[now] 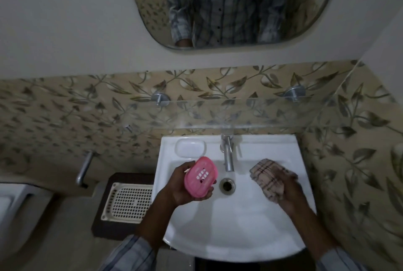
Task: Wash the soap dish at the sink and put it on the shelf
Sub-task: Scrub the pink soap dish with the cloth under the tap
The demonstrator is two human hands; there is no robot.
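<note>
Pink plastic, smooth and slightly glossy, forms the soap dish (201, 176), an oval tray with rounded corners and a cluster of small rectangular drain holes at its centre. Faint raised marks sit near those holes, too small and blurred to read. It sits just left of the middle of the frame, above the left part of the basin, tilted so its holed face shows. The left hand (187, 185) holds it, fingers curled under its lower edge and thumb along its left side.

The right hand (287, 192), right of centre, is closed around a folded cloth (268, 178) of soft woven fabric, beige with dark and reddish check lines; the hand is motion-blurred.

Both are over the white ceramic sink (235, 225), glossy, with a curved front edge, a round metal drain (227, 185) and a moulded oval soap recess (191, 146) at its upper left corner. A brushed metal tap (228, 153) rises at the back centre, its spout pointing down toward the drain.

Above the sink a clear glass shelf (218, 113) spans the wall, carried on two round metal brackets. Behind it the tiles (65, 105) are beige with a leaf-and-vine pattern. At the top of the frame a rounded mirror (305, 9) reflects a checked shirt. Lower left, a cream perforated plastic tray (128, 202) lies on a dark brown surface.
</note>
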